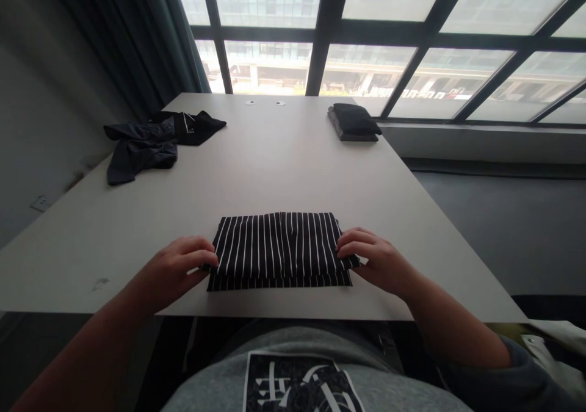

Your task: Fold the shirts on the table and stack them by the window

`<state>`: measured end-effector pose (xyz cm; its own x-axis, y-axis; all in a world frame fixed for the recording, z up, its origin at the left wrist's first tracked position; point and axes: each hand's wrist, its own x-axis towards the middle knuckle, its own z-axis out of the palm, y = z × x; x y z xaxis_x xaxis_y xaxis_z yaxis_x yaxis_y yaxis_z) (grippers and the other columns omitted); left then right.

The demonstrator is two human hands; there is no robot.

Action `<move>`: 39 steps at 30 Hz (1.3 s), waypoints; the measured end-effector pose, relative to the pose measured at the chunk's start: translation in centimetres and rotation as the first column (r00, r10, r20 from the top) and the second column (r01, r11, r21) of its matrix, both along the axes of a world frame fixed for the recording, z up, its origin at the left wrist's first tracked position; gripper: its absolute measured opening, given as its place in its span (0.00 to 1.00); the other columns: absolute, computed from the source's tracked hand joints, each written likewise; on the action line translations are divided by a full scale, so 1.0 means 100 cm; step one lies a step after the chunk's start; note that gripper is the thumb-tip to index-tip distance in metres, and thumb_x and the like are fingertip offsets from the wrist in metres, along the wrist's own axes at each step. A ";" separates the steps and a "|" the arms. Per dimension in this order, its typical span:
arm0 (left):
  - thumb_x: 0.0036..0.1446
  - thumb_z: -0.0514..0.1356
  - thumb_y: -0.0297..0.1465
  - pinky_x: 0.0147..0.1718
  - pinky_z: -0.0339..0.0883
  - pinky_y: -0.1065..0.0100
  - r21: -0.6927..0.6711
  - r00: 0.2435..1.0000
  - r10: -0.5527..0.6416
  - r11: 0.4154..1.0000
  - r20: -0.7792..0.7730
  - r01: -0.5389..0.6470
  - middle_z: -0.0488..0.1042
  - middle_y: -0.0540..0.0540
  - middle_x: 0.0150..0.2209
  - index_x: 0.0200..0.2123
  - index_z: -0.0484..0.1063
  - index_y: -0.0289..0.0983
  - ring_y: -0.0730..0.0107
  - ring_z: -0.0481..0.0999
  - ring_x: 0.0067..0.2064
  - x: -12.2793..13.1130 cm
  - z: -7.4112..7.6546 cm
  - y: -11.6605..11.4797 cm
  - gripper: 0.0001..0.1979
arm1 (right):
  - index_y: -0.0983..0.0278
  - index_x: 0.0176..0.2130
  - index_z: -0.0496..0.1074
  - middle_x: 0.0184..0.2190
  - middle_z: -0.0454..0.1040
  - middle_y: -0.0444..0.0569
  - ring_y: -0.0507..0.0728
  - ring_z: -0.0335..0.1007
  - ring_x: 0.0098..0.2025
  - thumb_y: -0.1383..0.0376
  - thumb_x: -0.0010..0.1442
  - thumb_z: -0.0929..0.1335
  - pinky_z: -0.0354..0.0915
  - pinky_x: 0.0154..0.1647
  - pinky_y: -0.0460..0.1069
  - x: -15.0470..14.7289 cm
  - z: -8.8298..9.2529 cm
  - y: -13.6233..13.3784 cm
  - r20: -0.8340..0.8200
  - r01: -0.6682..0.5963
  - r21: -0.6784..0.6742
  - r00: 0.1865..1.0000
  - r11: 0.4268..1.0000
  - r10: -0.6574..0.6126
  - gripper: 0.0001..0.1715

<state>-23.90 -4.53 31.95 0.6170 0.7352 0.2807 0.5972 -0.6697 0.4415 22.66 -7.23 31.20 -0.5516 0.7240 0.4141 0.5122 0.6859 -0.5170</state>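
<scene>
A black garment with white stripes (279, 247), folded into a wide rectangle, lies near the front edge of the table. A lower striped layer shows below its upper fold. My left hand (183, 265) pinches the garment's left front corner, thumb underneath and fingers on top. On the opposite side my right hand (373, 256) grips the right front corner the same way. The upper layer's front edge looks slightly raised between both hands. What kind of garment it is, I cannot tell.
The white table (256, 174) stretches toward the window. At the back left lie crumpled dark clothes (146, 143). A stack of folded dark clothes (353, 122) rests at the back right, near the table's edge. A dark curtain (137, 33) hangs at the left.
</scene>
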 end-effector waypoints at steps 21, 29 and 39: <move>0.67 0.62 0.39 0.51 0.71 0.53 0.079 0.984 0.019 0.997 -0.175 -0.005 0.81 0.41 0.50 0.47 0.79 0.43 0.53 0.80 0.50 0.057 -0.012 -0.032 0.10 | 0.57 0.50 0.80 0.47 0.81 0.53 0.63 0.77 0.51 0.79 0.59 0.62 0.70 0.63 0.65 -0.031 -0.007 -0.034 0.183 0.103 0.125 0.975 0.987 -0.125 0.29; 0.61 0.69 0.40 0.71 0.54 0.40 0.200 0.972 -0.045 0.975 -0.230 0.092 0.60 0.36 0.74 0.72 0.64 0.47 0.42 0.60 0.74 0.111 -0.056 -0.026 0.37 | 0.65 0.75 0.60 0.75 0.56 0.63 0.73 0.48 0.78 0.55 0.68 0.70 0.52 0.76 0.73 -0.095 -0.039 -0.023 0.323 0.188 0.036 0.927 0.982 -0.189 0.42; 0.69 0.61 0.47 0.73 0.52 0.42 0.114 0.930 -0.018 0.991 -0.367 0.064 0.48 0.44 0.79 0.77 0.54 0.51 0.46 0.51 0.78 0.060 -0.073 -0.010 0.38 | 0.59 0.78 0.51 0.79 0.40 0.51 0.65 0.35 0.81 0.46 0.75 0.62 0.45 0.79 0.65 -0.067 -0.057 -0.021 0.519 0.320 -0.061 0.819 0.946 -0.243 0.42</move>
<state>-17.92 -5.58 24.66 0.7227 0.6813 0.1163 0.6721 -0.7320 0.1117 15.97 -9.32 25.49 -0.4177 0.9083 0.0226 0.8849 0.4123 -0.2167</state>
